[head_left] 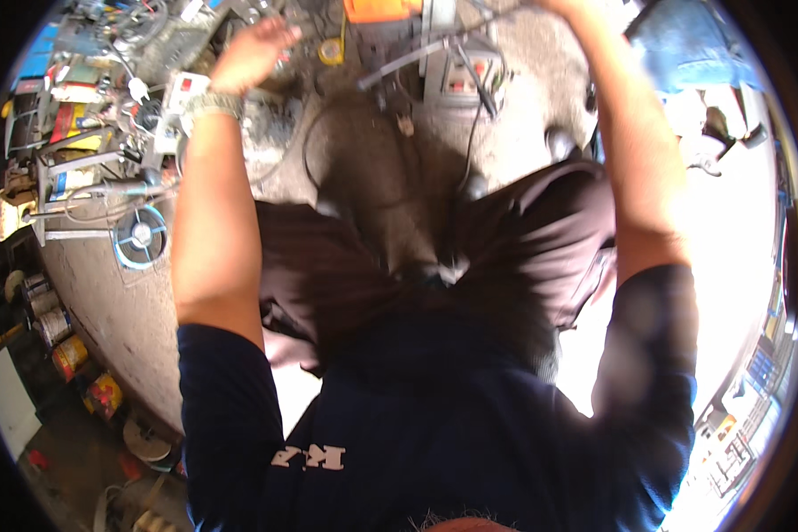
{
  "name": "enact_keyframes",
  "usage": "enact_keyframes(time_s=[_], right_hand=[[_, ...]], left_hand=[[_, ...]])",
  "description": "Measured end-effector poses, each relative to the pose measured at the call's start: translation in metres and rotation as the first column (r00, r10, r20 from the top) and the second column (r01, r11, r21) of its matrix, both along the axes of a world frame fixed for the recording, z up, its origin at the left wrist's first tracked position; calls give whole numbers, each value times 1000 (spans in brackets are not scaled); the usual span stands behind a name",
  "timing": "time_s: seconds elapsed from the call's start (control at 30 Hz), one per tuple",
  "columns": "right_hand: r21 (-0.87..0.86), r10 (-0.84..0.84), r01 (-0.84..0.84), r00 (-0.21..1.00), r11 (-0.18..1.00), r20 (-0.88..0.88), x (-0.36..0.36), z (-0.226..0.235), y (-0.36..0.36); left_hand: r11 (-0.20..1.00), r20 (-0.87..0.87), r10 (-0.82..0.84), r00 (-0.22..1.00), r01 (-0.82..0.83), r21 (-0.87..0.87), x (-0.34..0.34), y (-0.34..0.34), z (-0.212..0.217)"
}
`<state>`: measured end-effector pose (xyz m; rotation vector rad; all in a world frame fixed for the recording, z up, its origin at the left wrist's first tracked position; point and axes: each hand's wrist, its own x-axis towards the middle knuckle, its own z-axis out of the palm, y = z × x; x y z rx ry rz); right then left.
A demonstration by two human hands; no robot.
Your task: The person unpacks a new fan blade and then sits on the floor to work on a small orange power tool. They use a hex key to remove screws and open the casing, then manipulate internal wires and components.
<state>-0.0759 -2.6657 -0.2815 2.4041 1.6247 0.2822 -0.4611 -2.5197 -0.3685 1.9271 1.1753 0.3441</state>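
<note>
My left hand [255, 55] reaches over the clutter at the upper left, its fingers stretched out and slightly blurred, with nothing visible in them. A band circles that wrist. My right hand [556, 4] is at the top edge, mostly cut off by the picture. From it a long thin metal rod [408, 62] slants down to the left, with its lower end above the floor; the grip itself is barely visible. A yellow ring-shaped thing [332, 50] lies right of my left hand. Under the rod stands a grey box with a red switch [461, 80].
An orange case [381, 10] stands at the top. Tools and parts crowd the left, near a blue-rimmed wheel [140, 236]. Several cans [69, 356] line the lower left. A dark cable [309, 146] loops across the floor before my knees. Blue denim [692, 44] shows at the upper right.
</note>
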Motion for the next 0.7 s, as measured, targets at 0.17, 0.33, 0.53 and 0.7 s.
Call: enact_keyframes(time_s=[0.17,0.33,0.53,0.7], right_hand=[[207,124,-109,990,972,-62,15,-17,11],[179,71,-59,995,982,-65,-5,-6,15],[207,59,-39,994,978,-90,-6,-6,12],[166,20,-4,996,986,-91,-1,-5,12]], left_hand=[[999,-89,-54,995,54,-5,-21,8,-20],[998,-91,-49,995,46,-32,-38,33,-63],[991,-170,-122,978,130,37,-15,22,-52],[987,-174,-142,974,153,49,-4,18,-51]])
